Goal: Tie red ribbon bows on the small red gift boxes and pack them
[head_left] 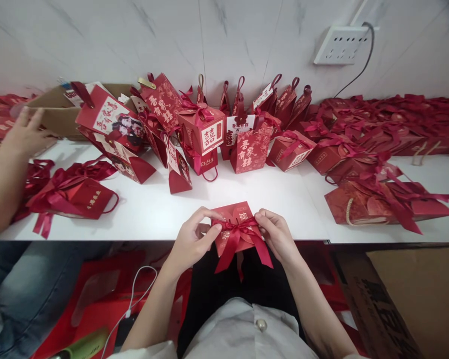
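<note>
At the table's front edge, above my lap, is a small red gift box with gold lettering. A dark red satin ribbon is tied across it in a bow, its two tails hanging towards me. My left hand pinches the bow's left side between thumb and fingers, next to the box's left edge. On the other side, my right hand pinches the right loop of the bow. Just behind stand several finished-looking red gift boxes, among them an upright one and one with a white label.
Ribboned boxes lie to the right, with a large pile behind. Another ribboned box lies left. A co-worker's hand touches a cardboard box. A power strip hangs on the wall; a carton stands below right.
</note>
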### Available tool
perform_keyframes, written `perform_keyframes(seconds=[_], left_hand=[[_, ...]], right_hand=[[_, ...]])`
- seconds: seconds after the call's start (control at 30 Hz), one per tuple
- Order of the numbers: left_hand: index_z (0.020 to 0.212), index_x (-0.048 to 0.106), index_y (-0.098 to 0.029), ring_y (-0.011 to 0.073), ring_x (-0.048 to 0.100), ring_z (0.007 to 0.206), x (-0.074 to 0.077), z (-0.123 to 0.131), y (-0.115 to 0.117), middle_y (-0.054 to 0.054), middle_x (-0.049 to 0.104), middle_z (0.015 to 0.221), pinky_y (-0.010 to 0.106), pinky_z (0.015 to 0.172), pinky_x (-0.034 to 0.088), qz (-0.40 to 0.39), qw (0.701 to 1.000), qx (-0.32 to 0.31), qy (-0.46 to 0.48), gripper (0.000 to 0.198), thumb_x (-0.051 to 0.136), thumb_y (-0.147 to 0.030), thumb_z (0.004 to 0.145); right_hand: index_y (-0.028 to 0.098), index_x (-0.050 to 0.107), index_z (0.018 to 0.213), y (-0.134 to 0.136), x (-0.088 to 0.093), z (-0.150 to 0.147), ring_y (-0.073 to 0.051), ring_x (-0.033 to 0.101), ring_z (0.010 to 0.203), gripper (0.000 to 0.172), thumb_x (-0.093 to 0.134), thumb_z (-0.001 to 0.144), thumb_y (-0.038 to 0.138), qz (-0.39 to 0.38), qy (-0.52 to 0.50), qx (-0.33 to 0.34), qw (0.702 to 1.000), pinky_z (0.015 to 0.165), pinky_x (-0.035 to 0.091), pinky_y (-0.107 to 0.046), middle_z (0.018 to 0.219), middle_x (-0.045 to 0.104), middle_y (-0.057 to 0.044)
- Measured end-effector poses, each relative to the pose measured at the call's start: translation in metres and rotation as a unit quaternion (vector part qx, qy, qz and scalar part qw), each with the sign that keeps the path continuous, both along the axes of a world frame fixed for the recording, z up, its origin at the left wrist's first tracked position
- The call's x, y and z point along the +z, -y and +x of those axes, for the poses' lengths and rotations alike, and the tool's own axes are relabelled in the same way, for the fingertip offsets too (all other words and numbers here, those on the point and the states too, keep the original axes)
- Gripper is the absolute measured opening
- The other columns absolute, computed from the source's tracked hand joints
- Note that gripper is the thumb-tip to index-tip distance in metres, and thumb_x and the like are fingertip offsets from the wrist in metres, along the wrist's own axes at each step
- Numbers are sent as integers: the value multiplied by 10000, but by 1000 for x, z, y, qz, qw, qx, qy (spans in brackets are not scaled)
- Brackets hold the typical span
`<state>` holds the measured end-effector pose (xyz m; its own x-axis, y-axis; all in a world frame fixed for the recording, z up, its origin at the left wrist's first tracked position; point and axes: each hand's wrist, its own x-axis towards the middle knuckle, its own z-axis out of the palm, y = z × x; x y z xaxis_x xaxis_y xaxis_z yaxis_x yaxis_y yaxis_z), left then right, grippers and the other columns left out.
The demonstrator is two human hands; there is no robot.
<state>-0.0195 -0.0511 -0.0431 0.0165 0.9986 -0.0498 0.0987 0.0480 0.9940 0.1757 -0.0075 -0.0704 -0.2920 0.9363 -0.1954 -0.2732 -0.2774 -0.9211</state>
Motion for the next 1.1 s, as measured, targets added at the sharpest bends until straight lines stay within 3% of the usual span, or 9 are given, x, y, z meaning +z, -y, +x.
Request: perform_keyframes(seconds=[0.07,0.17,0.23,0.33,0.6,0.77,1.1], left_hand=[[1021,494,-224,40,479,473,-1,1,2,10,556,930,177,398,372,13,999,51,10,281,612,-329,789],[870,464,-215,47,383,422,0,1,5,-59,474,650,177,394,304,-13,994,111,1,192,569,-363,808],[686,430,-195,50,322,415,2,2,5,-70,381,544,182,397,255,-50,993,95,-39,266,544,-396,819],[594,388,-184,60,328,454,3,4,5,-61,352,534,187,424,256,-71,993,67,-70,361,558,-422,806],[612,345,-205,60,235,393,-14,20,10,-82,277,475,188,368,187,-84,986,125,65,358,531,-428,821],[623,353,-197,78,276,490,-26,28,12,-57,306,576,196,458,290,6,980,192,48,322,499,-358,861],[614,333,-202,106,329,565,-31,34,10,-36,336,613,220,549,341,60,975,211,24,332,452,-351,886]], right_hand=[[189,457,545,1,1,0,-78,276,477,384,662,755,436,5,12,-2,1000,485,235,-236,502,346,65],[192,455,545,2,2,0,-84,285,478,394,657,751,460,11,29,-5,1000,484,239,-241,501,355,62],[193,448,543,2,3,0,-84,284,480,403,655,751,468,13,34,-4,999,482,234,-241,502,352,61],[194,440,539,2,3,-1,-84,280,483,413,652,751,477,18,39,-5,999,478,230,-239,503,347,60],[196,425,544,7,0,-2,-84,281,483,416,655,746,476,7,26,-20,999,471,235,-233,510,348,59],[198,414,560,9,-4,-7,-81,267,482,409,654,749,470,-21,-3,-34,999,469,230,-227,519,358,60],[206,395,540,9,1,-15,-70,188,447,431,706,668,475,-56,-50,-56,996,425,194,-221,486,293,79]])
